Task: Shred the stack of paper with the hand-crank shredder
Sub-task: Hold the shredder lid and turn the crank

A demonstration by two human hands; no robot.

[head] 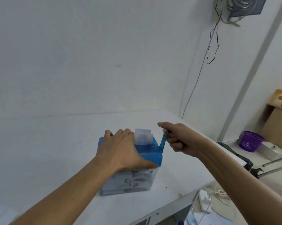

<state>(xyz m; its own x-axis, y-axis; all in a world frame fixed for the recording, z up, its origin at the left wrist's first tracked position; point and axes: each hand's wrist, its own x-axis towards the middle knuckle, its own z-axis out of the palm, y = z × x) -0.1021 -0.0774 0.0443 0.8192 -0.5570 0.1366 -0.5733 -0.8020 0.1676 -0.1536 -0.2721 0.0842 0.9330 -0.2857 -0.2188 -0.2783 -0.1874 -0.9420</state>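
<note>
A small hand-crank shredder (150,155) with a blue lid stands on the white table (55,151). Its clear bin (133,181) holds many paper strips. White paper (143,137) sticks upright out of the slot in the lid. My left hand (124,148) lies over the lid's left part, fingers across the top and thumb down the front edge, holding the shredder. My right hand (176,138) grips the knob of the blue crank (162,142) at the shredder's right side, fingers curled round it.
White walls stand behind the table and its right edge runs close to the shredder. On the floor to the right are a purple mesh basket (250,141), cardboard boxes (278,117), a power strip (205,201) with cables, and loose papers. A cable hangs down the wall.
</note>
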